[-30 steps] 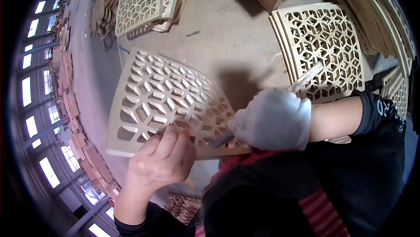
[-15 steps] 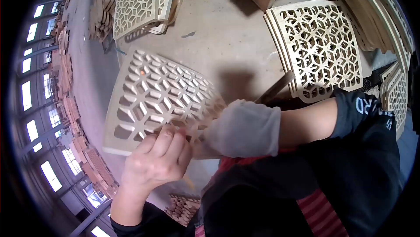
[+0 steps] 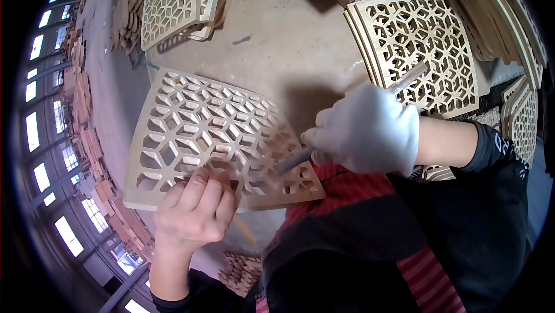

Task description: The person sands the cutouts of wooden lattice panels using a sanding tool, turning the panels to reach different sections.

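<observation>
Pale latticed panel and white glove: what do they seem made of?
Pale tan latticed panel: likely wood, matte and apparently unvarnished, from its dull tan surface; grain isn't clear. White glove: probably fabric, matte, judging by its soft, shineless look; weave isn't discernible.

We see the windows (image 3: 69,236) at left very white with glare, a soft dark shadow (image 3: 306,98) on the table (image 3: 274,30), and strong round distortion toward the black corners.

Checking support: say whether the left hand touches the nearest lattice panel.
Touching: the head view shows the left hand curled over the near edge of the nearest lattice panel.
</observation>
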`<control>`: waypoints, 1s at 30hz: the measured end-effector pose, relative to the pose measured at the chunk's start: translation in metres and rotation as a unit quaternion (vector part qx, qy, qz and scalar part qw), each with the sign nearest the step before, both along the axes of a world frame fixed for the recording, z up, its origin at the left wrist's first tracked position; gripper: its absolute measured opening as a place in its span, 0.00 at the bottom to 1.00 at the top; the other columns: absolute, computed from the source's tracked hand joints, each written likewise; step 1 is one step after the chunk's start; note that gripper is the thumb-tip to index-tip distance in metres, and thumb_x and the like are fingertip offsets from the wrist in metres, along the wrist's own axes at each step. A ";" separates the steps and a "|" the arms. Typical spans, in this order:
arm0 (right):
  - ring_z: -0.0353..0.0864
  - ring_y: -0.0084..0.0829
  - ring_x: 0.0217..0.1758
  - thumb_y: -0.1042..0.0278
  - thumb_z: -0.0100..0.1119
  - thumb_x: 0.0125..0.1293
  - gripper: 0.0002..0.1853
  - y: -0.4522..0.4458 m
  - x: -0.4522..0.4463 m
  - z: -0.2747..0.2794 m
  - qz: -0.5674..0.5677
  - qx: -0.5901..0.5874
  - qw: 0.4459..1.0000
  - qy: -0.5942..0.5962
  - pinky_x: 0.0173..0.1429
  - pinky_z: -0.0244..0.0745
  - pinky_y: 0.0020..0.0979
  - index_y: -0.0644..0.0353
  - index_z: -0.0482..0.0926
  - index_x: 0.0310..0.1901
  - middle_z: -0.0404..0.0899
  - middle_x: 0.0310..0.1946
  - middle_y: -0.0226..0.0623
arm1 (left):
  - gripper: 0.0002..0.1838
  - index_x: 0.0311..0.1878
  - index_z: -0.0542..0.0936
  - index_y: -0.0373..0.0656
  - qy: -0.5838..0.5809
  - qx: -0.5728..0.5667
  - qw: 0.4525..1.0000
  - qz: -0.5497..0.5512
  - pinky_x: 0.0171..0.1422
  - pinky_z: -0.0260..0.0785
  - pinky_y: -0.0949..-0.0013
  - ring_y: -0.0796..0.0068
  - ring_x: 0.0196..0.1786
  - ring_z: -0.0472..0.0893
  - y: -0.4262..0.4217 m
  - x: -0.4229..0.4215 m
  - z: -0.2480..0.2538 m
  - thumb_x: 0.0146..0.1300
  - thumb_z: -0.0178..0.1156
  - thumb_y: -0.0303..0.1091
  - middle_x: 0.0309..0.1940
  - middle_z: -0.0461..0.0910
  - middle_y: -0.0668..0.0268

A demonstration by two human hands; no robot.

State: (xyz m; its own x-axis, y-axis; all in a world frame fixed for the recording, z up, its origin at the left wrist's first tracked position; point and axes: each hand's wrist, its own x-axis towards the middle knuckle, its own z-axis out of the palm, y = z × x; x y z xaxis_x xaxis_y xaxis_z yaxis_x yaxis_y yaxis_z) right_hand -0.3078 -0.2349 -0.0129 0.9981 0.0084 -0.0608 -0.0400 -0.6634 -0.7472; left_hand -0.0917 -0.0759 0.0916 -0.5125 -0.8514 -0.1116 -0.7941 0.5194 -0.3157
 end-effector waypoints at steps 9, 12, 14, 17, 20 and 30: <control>0.84 0.31 0.36 0.61 0.59 0.60 0.08 0.026 0.045 -0.009 0.096 -0.082 0.986 0.111 0.38 0.77 0.31 0.54 0.82 0.36 0.82 0.31 0.32 | 0.06 0.21 0.76 0.46 0.003 -0.004 1.000 -0.003 0.28 0.64 0.77 0.76 0.35 0.82 -0.001 0.003 -0.002 0.47 0.64 0.26 0.23 0.75 0.71; 0.84 0.34 0.33 0.62 0.69 0.48 0.10 0.015 0.040 0.000 0.093 -0.056 0.989 0.103 0.37 0.78 0.33 0.58 0.83 0.31 0.83 0.29 0.35 | 0.04 0.23 0.77 0.45 -0.020 0.001 1.000 0.006 0.28 0.66 0.76 0.75 0.33 0.81 0.003 0.001 0.002 0.47 0.64 0.25 0.23 0.75 0.71; 0.85 0.36 0.31 0.63 0.71 0.48 0.10 0.013 0.032 -0.001 0.047 -0.075 0.994 0.065 0.35 0.78 0.34 0.60 0.83 0.28 0.83 0.26 0.36 | 0.05 0.22 0.77 0.45 -0.007 -0.013 1.000 0.013 0.28 0.65 0.76 0.75 0.34 0.81 0.003 0.005 0.000 0.47 0.64 0.25 0.23 0.75 0.71; 0.84 0.36 0.31 0.62 0.65 0.53 0.10 0.011 0.031 0.010 0.095 -0.022 0.994 0.044 0.34 0.77 0.36 0.60 0.82 0.27 0.83 0.25 0.36 | 0.07 0.23 0.77 0.46 0.002 -0.008 1.000 0.021 0.28 0.65 0.76 0.76 0.34 0.81 0.004 0.005 -0.001 0.48 0.65 0.25 0.23 0.74 0.71; 0.84 0.37 0.31 0.65 0.62 0.56 0.08 0.015 0.044 0.015 0.109 -0.038 0.985 0.128 0.33 0.77 0.36 0.61 0.81 0.30 0.82 0.25 0.36 | 0.06 0.23 0.77 0.47 -0.007 -0.002 1.000 0.024 0.29 0.65 0.76 0.76 0.34 0.80 0.003 0.006 0.002 0.49 0.65 0.25 0.23 0.73 0.71; 0.84 0.40 0.31 0.65 0.58 0.59 0.09 0.023 0.045 0.028 0.005 -0.037 0.992 0.121 0.32 0.76 0.36 0.54 0.83 0.40 0.81 0.24 0.34 | 0.07 0.34 0.82 0.43 -0.037 0.019 0.999 0.031 0.33 0.62 0.76 0.78 0.39 0.78 -0.005 0.002 0.002 0.49 0.62 0.29 0.38 0.79 0.70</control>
